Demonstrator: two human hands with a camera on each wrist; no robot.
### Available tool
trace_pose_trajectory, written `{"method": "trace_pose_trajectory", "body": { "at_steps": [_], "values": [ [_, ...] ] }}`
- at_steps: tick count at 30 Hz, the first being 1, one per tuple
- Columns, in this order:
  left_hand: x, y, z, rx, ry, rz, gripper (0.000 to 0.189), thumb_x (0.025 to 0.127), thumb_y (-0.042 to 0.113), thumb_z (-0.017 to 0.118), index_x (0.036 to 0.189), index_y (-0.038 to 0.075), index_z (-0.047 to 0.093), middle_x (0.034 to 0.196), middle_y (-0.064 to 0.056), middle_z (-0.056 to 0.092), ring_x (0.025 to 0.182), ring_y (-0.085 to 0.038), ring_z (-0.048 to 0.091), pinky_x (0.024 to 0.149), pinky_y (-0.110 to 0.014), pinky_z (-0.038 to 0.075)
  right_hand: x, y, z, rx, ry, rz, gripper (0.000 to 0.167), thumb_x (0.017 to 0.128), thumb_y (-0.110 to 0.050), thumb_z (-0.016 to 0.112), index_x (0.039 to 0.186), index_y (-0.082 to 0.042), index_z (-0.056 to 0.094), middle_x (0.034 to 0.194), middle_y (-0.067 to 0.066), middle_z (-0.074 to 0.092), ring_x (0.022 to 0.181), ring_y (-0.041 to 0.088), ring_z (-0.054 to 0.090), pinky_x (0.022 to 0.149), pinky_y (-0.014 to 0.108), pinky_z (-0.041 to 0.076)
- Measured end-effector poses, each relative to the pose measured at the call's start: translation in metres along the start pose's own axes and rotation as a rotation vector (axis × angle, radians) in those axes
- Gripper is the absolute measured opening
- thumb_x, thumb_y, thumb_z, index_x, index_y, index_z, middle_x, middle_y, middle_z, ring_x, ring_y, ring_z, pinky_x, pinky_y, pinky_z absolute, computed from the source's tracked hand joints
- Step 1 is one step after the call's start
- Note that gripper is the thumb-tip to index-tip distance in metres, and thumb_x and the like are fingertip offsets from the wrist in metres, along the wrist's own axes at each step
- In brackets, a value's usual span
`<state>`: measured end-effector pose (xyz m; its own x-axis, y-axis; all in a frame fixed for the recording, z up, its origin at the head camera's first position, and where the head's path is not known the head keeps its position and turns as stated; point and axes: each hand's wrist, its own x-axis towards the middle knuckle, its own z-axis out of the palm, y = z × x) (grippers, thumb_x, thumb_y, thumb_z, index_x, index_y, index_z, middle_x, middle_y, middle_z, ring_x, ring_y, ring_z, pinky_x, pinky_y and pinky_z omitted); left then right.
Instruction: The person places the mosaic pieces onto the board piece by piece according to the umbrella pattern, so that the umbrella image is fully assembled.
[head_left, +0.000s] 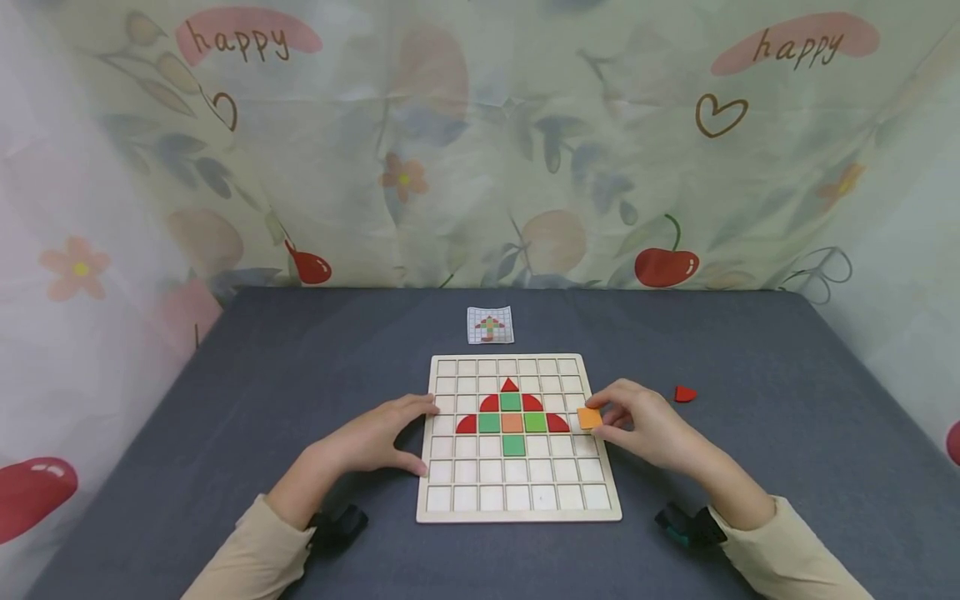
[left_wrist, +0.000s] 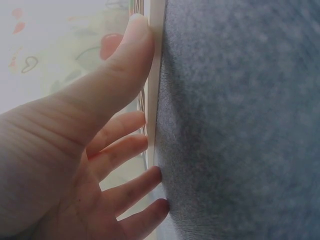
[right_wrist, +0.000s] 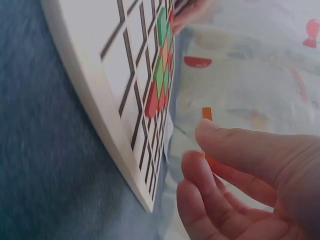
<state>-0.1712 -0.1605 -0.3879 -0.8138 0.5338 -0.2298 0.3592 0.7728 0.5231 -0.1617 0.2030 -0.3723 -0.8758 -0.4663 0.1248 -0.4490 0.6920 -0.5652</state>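
A pale wooden grid board (head_left: 491,498) lies in the middle of the table. Red curved pieces, a red triangle (head_left: 509,386), green squares (head_left: 513,446) and a salmon square (head_left: 512,423) sit in its cells. Over the board's right edge, my right hand (head_left: 637,421) pinches an orange square tile (head_left: 589,418) between thumb and fingers; the right wrist view shows this tile edge-on, apart from the board. My left hand (head_left: 375,435) rests against the board's left edge, thumb and fingers spread; in the left wrist view the thumb (left_wrist: 135,45) touches the frame.
Behind the board lies a small printed card (head_left: 491,325) with a similar coloured pattern. A red curved piece (head_left: 685,394) lies on the dark grey tablecloth (head_left: 337,333) to the right. Patterned curtains (head_left: 480,167) hang behind and at both sides.
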Motion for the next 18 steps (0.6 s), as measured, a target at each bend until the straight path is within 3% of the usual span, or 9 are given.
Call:
{"method": "trace_pose_trajectory", "body": {
  "at_steps": [10, 18],
  "values": [
    [-0.001, 0.001, -0.001, 0.000, 0.001, -0.003, 0.079, 0.072, 0.038, 0.078, 0.136, 0.007, 0.044, 0.149, -0.013, 0.036, 0.136, -0.032, 0.035, 0.109, -0.050, 0.031, 0.003, -0.013, 0.013, 0.030, -0.013, -0.013, 0.026, 0.076, -0.006, 0.074, 0.101, -0.003, 0.066, 0.090, 0.003, 0.060, 0.068, -0.001, 0.052, 0.063, 0.017, 0.049],
    [0.000, 0.000, 0.000, 0.006, 0.005, 0.006, 0.079, 0.072, 0.038, 0.078, 0.136, 0.006, 0.045, 0.148, -0.014, 0.036, 0.136, -0.032, 0.036, 0.109, -0.049, 0.032, 0.005, -0.023, 0.020, 0.063, -0.066, 0.005, 0.030, 0.077, -0.013, 0.076, 0.104, -0.006, 0.066, 0.094, 0.004, 0.063, 0.068, 0.001, 0.049, 0.059, 0.017, 0.046]
  ]
}}
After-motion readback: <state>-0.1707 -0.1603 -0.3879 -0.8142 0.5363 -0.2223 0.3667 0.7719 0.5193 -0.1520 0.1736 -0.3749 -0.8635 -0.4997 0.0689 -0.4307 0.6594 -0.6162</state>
